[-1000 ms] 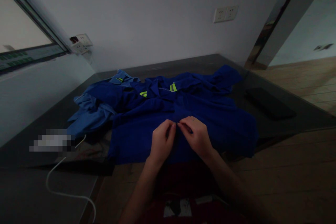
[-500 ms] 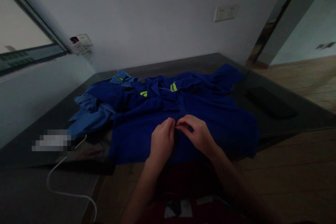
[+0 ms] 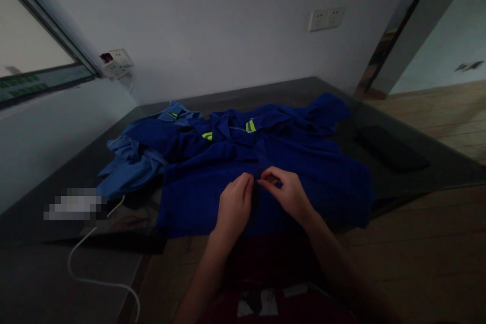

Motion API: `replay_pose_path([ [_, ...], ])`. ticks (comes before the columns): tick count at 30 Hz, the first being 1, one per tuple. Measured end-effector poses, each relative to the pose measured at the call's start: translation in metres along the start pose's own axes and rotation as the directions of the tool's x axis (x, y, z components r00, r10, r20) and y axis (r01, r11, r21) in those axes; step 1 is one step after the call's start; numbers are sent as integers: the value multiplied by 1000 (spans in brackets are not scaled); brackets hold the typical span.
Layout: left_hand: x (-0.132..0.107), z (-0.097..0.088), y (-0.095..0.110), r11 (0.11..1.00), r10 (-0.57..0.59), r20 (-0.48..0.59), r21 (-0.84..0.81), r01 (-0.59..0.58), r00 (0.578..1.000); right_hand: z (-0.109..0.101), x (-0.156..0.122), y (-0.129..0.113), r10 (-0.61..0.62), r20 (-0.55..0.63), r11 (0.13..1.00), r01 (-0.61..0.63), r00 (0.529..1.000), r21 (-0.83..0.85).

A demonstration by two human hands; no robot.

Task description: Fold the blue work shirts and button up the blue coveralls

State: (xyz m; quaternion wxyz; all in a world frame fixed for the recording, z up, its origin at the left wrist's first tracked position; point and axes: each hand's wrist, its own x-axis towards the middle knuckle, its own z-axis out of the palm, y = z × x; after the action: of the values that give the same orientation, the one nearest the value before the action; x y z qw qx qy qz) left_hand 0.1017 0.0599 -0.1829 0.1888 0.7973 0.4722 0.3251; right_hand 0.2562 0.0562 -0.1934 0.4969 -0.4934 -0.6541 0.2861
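Note:
A dark blue work jacket (image 3: 311, 177) with yellow-green and grey reflective strips lies spread out, its collar toward the wall. My left hand (image 3: 235, 200) is closed at the middle of the jacket's front, thumb and fingers pinching the cloth near the front opening. Just to its right, my right hand (image 3: 284, 190) is curled with thumb and forefinger brought together over the same opening. Whatever sits between those right fingertips is too small and dark to make out. The two hands' fingertips are a little apart.
A lighter blue garment (image 3: 131, 172) lies crumpled left of the jacket on the dark table (image 3: 387, 182). A black flat object (image 3: 393, 148) rests at the right. A white cable (image 3: 94, 278) hangs off the left front edge. Wall sockets (image 3: 326, 18) are behind.
My right hand has drawn slightly to the right, widening the gap between its fingertips and my left hand. The left hand and the jacket have hardly moved.

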Motion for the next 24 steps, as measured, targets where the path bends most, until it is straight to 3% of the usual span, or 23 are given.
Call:
replay_pose_path([
  [7,1,-1,0,998,-58,-42,16,59,997,3,-5,-3,-127,23,974,129,992,-184],
  [14,1,2,-3,986,26,-13,165,-23,1000,16,-9,-5,-170,-15,895,147,985,-421],
  [19,-1,-1,-2,946,107,68,300,-123,992,18,-8,4,-209,-48,902,174,977,-395],
  [24,-2,3,-4,988,98,-23,125,-95,995,14,-8,13,-181,-99,969,160,979,-188],
])
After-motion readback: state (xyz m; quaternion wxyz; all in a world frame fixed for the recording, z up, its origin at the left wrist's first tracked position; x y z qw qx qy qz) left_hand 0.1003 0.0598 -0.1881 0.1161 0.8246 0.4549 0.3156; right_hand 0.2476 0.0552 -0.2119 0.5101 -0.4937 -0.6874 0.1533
